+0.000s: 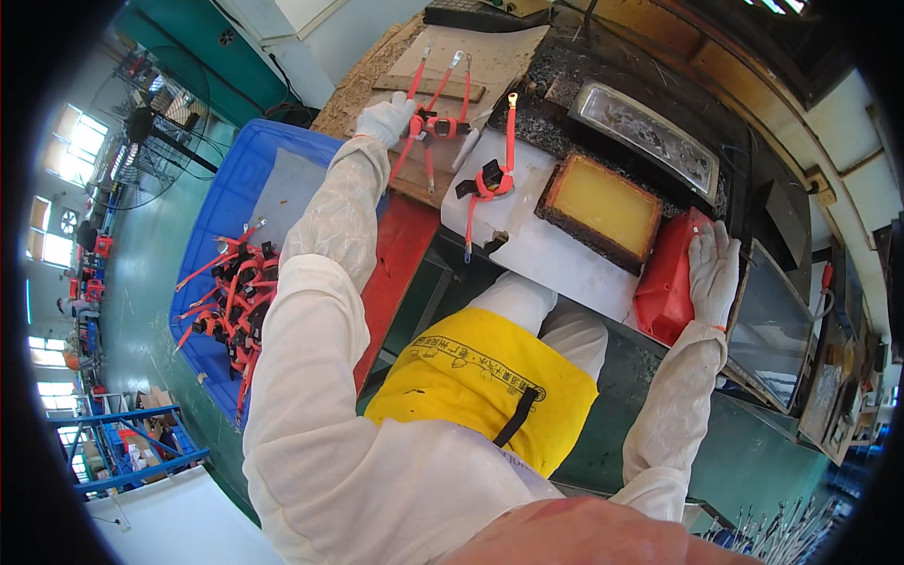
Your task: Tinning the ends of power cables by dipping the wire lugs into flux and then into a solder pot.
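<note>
My left hand (384,121), in a white glove, reaches to the far left of the bench. Its fingers are closed round one of several red cables (441,89) with metal lugs and black fittings, lying on a wooden board (412,179). To their right, another red cable (510,132) with a black fitting (492,177) lies alone on a white sheet (513,235). My right hand (713,268), also gloved, rests flat with fingers stretched out along the side of a red plastic bin (667,287). Nothing shows in its grasp.
A dark-framed tray of yellowish material (605,209) sits between my hands, with a metal-framed panel (645,137) behind it. At the left, a blue crate (212,235) holds a heap of red cables (240,292). A standing fan (141,127) is beyond the crate.
</note>
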Demonstrator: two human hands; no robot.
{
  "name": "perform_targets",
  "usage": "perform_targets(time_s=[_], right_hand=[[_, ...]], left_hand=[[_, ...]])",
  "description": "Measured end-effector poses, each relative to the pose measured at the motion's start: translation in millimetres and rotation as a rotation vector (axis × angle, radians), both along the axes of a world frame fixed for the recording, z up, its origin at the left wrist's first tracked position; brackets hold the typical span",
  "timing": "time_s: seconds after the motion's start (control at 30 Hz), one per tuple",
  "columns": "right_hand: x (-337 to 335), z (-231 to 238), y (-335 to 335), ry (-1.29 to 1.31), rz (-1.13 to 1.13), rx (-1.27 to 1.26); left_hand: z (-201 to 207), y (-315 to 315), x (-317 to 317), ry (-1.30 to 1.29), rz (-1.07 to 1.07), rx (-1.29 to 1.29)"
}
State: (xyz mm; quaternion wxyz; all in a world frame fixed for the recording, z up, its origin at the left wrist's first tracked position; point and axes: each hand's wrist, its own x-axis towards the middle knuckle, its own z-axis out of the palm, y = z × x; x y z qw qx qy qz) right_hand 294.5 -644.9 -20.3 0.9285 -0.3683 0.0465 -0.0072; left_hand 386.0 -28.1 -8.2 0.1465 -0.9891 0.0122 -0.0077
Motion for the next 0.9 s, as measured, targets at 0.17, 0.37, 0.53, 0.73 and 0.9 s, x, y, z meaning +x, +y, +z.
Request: perform_targets(time_s=[0.17,0.37,0.53,0.73,0.9], right_hand=[[0,0,-3,-0.022,0.002,-0.010],[1,-7,-11,-0.025,0.046,0.019],[0,-6,-12,-0.051,0.059,0.019],[3,-6,-10,-0.048,0.047,0.014],[-1,-7,-13,-0.049,0.039,0.025]], left_hand=[[2,14,25,-0.062,-0.035,0.025],[-44,35,47,-0.150,0.297,-0.199],[-69,31,37,-0.058,0.359,-0.298],[-81,32,29,-0.202,0.476,-0.437],[-87,3,8,-0.332,0.429,-0.850]])
